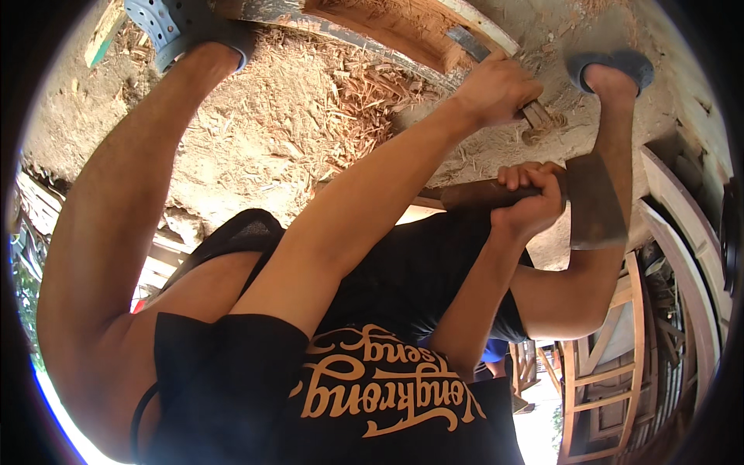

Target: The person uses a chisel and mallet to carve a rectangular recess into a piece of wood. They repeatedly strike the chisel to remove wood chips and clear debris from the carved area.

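Note:
My left hand (500, 87) is closed around a chisel (536, 116) with a wooden handle whose butt end is frayed. Its flat grey blade points up and left onto a wooden piece (395, 27) with a hollowed, reddish-brown face. Lower and to the right, my right hand (533, 200) wraps around the dark handle of a mallet-like tool (480, 194). The tool's broad rectangular head, blurred by motion, shows in front of my right leg, apart from the chisel. Where the blade tip meets the wood is hard to make out.
Wood chips (368, 97) lie scattered over the sandy ground (263, 124). My feet, in blue-grey clogs (172, 35), stand on either side of the wooden piece. At the right are wooden panels (690, 225) and a ladder-like wooden frame (604, 391).

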Tool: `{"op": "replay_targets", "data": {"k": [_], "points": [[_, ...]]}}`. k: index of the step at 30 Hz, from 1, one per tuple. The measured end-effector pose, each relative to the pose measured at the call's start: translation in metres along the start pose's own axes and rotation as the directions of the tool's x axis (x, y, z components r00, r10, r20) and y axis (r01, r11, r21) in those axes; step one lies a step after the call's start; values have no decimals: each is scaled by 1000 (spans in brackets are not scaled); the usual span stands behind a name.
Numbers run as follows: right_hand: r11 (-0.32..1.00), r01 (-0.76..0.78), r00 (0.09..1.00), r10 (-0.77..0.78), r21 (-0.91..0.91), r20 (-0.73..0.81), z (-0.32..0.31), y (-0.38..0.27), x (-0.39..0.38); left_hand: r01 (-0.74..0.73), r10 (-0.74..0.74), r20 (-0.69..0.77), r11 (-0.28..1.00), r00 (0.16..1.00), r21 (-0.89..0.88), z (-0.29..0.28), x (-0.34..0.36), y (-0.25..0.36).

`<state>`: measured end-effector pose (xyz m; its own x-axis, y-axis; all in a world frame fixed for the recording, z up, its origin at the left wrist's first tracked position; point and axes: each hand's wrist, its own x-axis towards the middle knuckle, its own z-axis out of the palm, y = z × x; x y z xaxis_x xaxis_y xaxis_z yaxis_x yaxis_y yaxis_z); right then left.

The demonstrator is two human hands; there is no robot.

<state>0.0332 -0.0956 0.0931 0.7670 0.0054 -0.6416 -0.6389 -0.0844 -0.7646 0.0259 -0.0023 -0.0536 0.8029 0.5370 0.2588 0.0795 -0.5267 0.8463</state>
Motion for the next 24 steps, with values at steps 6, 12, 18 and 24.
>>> {"op": "replay_targets", "data": {"k": [6, 12, 18, 24], "points": [[917, -319, 927, 354, -239, 120, 10, -16, -3, -63, 59, 52, 995, 997, 73, -1, -1, -12], [944, -219, 961, 253, -246, 115, -10, -30, -39, -31, 27, -62, 998, 998, -56, -8, -1, 7], [937, -188, 968, 227, -293, 105, -12, -32, -47, -2, -8, -100, 995, 995, -102, -12, -3, 6], [950, -20, 999, 29, -310, 26, -1, -36, -51, 22, -33, -90, 993, 995, -117, -15, -4, 4]]}}
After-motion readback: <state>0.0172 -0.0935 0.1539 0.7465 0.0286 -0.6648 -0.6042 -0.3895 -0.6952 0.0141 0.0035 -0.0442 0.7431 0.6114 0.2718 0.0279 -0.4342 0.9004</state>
